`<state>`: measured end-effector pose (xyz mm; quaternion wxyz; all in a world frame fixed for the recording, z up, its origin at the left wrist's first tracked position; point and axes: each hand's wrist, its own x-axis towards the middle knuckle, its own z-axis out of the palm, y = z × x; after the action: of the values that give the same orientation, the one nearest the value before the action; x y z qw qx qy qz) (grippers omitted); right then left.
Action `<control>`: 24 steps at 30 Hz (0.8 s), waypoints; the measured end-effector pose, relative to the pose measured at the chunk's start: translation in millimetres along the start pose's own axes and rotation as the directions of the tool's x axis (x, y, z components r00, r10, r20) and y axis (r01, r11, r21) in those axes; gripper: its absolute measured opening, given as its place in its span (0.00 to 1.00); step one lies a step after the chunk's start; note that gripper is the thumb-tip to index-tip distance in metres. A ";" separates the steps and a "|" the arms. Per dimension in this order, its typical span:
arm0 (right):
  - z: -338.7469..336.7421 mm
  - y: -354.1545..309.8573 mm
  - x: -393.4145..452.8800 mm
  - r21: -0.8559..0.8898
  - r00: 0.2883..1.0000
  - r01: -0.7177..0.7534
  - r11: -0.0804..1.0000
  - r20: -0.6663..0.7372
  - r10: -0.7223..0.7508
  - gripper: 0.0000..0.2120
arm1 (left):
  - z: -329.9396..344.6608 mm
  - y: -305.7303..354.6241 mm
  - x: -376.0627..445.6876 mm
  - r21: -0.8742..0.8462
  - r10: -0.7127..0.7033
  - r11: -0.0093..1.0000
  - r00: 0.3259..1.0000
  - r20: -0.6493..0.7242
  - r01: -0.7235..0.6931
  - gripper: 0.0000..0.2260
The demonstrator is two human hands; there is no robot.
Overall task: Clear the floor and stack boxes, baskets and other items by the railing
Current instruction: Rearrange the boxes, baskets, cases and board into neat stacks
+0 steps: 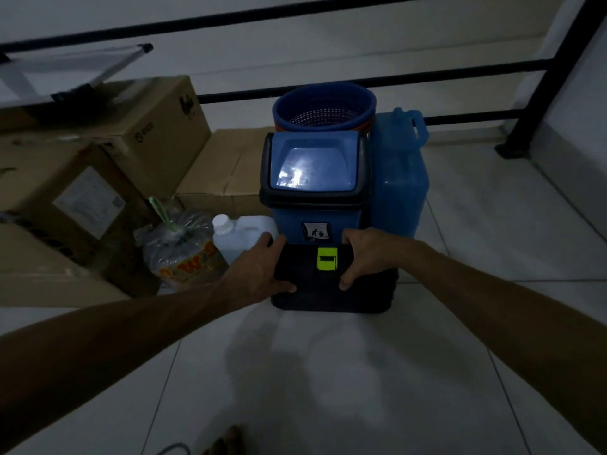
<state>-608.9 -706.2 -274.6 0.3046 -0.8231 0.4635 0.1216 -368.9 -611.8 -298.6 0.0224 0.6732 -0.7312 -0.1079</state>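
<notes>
1. Hands grasp a black box with a yellow-green latch on its lid; the box sits on the tiled floor, directly in front of a blue swing-lid bin and touching or nearly touching its base.
2. The left hand grips the box's left side, thumb on the near top edge and fingers reaching over the far edge.
3. The right hand grips the right part of the lid, thumb pointing down at the near side and fingers curled over the far edge.
4. Behind the bin stands a round blue perforated basket, nested in something with an orange rim, close to the black railing.
5. A blue jerrycan stands upright just right of the bin, touching it or nearly so.
6. A white plastic jug with a white cap sits left of the bin, beside the left hand.
7. A tied clear plastic bag with colourful print lies left of the jug.
8. Cardboard boxes are stacked on the left; a flatter carton lies behind the jug.
9. A metal-framed object rests on top of the stacked boxes; the dim light hides what it is.
</notes>
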 end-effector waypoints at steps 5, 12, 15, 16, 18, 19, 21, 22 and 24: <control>-6.7 10.0 -2.1 -0.094 0.995 -0.097 0.991 0.004 0.098 0.53 | -0.1 1.8 2.1 0.185 0.095 0.980 0.992 -0.086 -0.078 0.42; -13.3 41.9 -12.4 -0.090 0.988 -0.151 0.984 -0.033 0.148 0.45 | 0.9 6.8 8.0 0.284 0.137 0.955 0.976 -0.170 -0.084 0.37; -11.6 52.1 -9.6 -0.061 0.984 -0.139 0.988 -0.120 0.131 0.41 | 6.0 11.9 14.9 0.285 0.127 0.956 0.971 -0.205 -0.065 0.36; -11.8 54.6 -8.5 -0.048 0.982 -0.132 0.990 -0.146 0.124 0.42 | 5.6 12.5 18.2 0.282 0.121 0.958 0.970 -0.210 -0.058 0.36; -12.4 59.1 -6.5 -0.021 0.978 -0.115 0.993 -0.180 0.109 0.42 | 1.4 13.0 25.9 0.289 0.110 0.956 0.974 -0.197 -0.049 0.37; -12.3 61.2 -6.1 -0.001 0.977 -0.104 0.995 -0.190 0.102 0.41 | -1.1 12.7 29.1 0.295 0.112 0.954 0.976 -0.187 -0.054 0.37; -11.1 65.0 -4.7 0.044 0.975 -0.080 0.996 -0.206 0.087 0.39 | -4.3 10.4 34.1 0.314 0.123 0.947 0.977 -0.175 -0.063 0.38; -10.6 66.2 -4.5 0.066 0.974 -0.072 0.995 -0.210 0.084 0.38 | -5.1 8.9 35.3 0.327 0.127 0.942 0.978 -0.163 -0.067 0.39; -10.3 68.3 -3.5 0.090 0.974 -0.064 0.994 -0.211 0.082 0.39 | -5.1 6.5 36.0 0.354 0.134 0.932 0.981 -0.138 -0.078 0.40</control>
<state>-668.9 -736.4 -291.4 0.2819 -0.8006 0.5282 0.0239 -377.7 -647.6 -296.5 -0.0322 0.6324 -0.7699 0.0785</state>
